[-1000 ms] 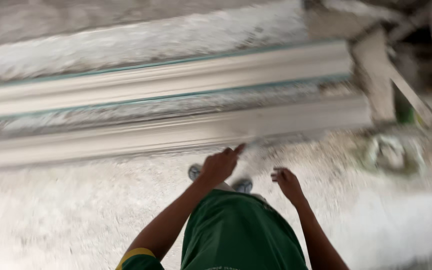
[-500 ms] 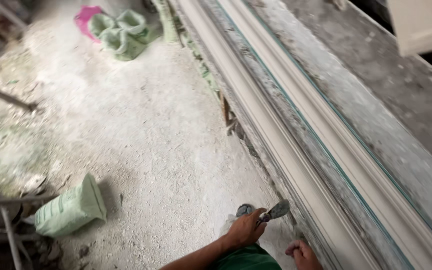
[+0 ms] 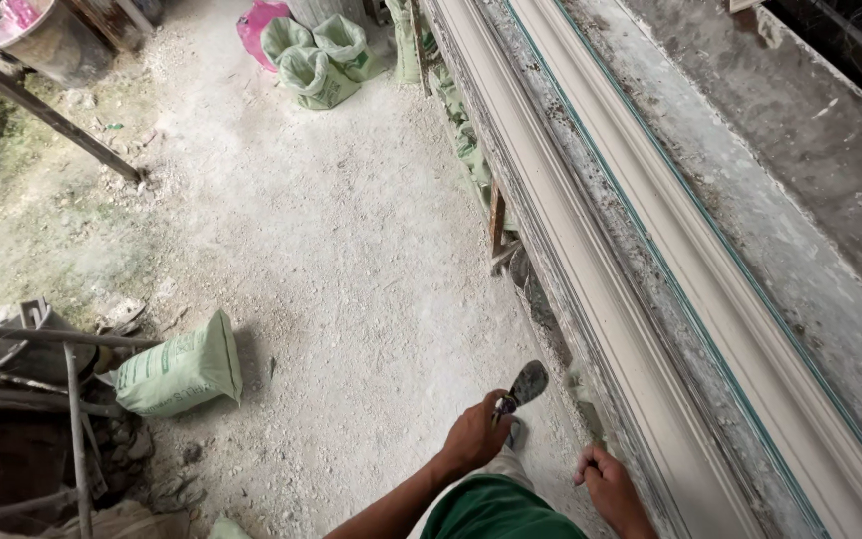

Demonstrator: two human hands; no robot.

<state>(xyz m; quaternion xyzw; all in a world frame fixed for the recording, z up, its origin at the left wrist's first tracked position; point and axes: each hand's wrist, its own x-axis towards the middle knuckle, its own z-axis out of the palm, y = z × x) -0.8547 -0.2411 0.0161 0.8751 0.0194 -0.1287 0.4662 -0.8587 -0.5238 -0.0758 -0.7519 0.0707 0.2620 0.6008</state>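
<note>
the left hand [image 3: 473,437] has its grip clamped on the handle of a small grey metal trowel [image 3: 523,385], blade up and tilted toward the long pale plaster cornice moulding [image 3: 591,289] that lies along the grey, plaster-crusted desk [image 3: 800,250]. the right hand [image 3: 606,481] rests low at the near edge of that desk, fingers curled together against the edge; i cannot tell whether it holds anything.

judging from how things lie, the moulding work looks well along: two long profiled runs, the near one and a second pale moulding with a thin teal line beside it [image 3: 710,269], are already shaped in smooth, even steps along their whole visible length. what seems left is tidying: the desk between and beside the runs carries rough crumbs and dried smears, and the trowel blade looks nearly bare, with no fresh load that i can make out.

the near moulding is matt, off-white and straight, running from beside the hands to the far end of the yard. on the dusty white floor [image 3: 351,260] lie a green woven sack [image 3: 184,371] and further green sacks [image 3: 316,62].
</note>
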